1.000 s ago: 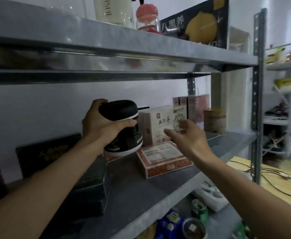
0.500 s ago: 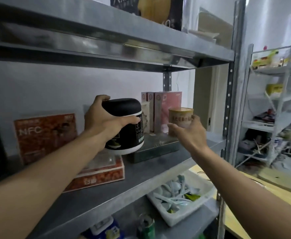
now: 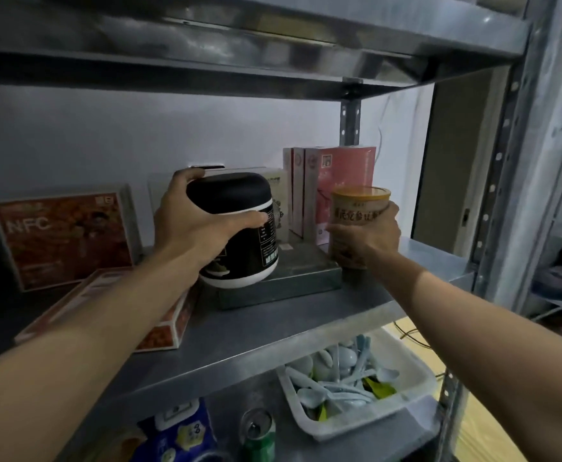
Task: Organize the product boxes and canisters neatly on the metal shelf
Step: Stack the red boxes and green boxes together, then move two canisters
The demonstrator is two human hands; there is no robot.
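My left hand (image 3: 196, 228) grips a black canister with a white base (image 3: 239, 235), held just over a flat grey-green box (image 3: 293, 278) on the metal shelf (image 3: 306, 325). My right hand (image 3: 369, 238) is wrapped round a tan canister with a yellow lid (image 3: 359, 208) standing at the flat box's right end. Behind them, pink upright boxes (image 3: 336, 181) and a cream box (image 3: 278, 195) stand against the wall. A red NFC box (image 3: 63, 235) leans at the back left, and a red-and-white flat box (image 3: 159, 328) lies in front of it.
The shelf above (image 3: 273, 45) hangs low over the hands. A perforated steel post (image 3: 499, 181) bounds the right side. Below sit a white tray of pale blue spoons (image 3: 356, 378), a green can (image 3: 259, 431) and a blue packet (image 3: 183, 435). Another rack stands at far right.
The view has swung right along the shelf. My right hand moved forward and closed round the tan canister. My left hand keeps the black canister, now over the flat box.
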